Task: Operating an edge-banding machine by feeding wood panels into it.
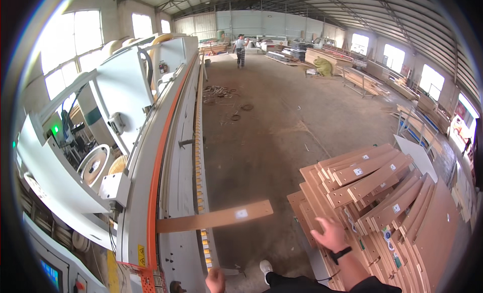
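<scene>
At the lower edge the left hand (215,281) sits low beside the machine's feed surface (177,242); only part of it shows, so I cannot tell whether it is spread or curled, and it seems to hold nothing. The right hand (332,235), a dark band at its wrist, rests with fingers spread on the near edge of the stack of wooden panels (375,202), gripping none.

Just beyond, a narrow wooden board (216,218) lies across the feed surface, one end tucked under the orange guard strip (160,157), the other jutting over the floor (261,127). It looks stiff, flat and fairly light, best gripped by its long edges near the free end. It is tan, with a small pale label.

Farther off, a person (240,49) walks across the hall.
</scene>
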The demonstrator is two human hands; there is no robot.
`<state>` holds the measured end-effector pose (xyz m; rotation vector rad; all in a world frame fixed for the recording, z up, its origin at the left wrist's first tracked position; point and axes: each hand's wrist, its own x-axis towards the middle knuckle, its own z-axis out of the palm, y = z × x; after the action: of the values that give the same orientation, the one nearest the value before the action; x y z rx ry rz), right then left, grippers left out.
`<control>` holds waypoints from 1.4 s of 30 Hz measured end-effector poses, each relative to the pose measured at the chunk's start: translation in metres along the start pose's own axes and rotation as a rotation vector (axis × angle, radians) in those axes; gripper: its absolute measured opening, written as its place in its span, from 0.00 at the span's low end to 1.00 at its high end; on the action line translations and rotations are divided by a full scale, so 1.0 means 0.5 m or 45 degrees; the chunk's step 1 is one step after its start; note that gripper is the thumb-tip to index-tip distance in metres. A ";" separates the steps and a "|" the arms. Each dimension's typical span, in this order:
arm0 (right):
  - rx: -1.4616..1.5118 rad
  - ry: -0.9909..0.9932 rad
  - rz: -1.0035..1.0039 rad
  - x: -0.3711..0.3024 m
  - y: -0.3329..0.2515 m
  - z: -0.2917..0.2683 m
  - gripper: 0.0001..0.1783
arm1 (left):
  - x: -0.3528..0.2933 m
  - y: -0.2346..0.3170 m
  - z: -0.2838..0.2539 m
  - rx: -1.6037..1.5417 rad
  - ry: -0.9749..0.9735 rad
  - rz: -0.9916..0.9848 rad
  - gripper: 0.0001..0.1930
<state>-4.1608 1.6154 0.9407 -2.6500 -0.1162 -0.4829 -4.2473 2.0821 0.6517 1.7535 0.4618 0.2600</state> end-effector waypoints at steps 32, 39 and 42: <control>-0.583 -0.262 0.704 -0.115 0.379 -0.328 0.53 | 0.002 0.152 -0.047 -0.024 -0.238 -0.222 0.16; -0.674 -0.168 0.576 -0.134 0.267 -0.261 0.42 | 0.005 0.145 -0.040 -0.023 -0.232 -0.222 0.14; -0.571 -0.238 0.449 -0.122 0.154 -0.261 0.47 | -0.004 0.158 -0.047 0.005 -0.204 -0.231 0.14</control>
<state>-4.2469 1.4887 0.9973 -3.0536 0.4469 -0.1535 -4.2458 2.0878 0.7338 1.7082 0.5010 -0.0101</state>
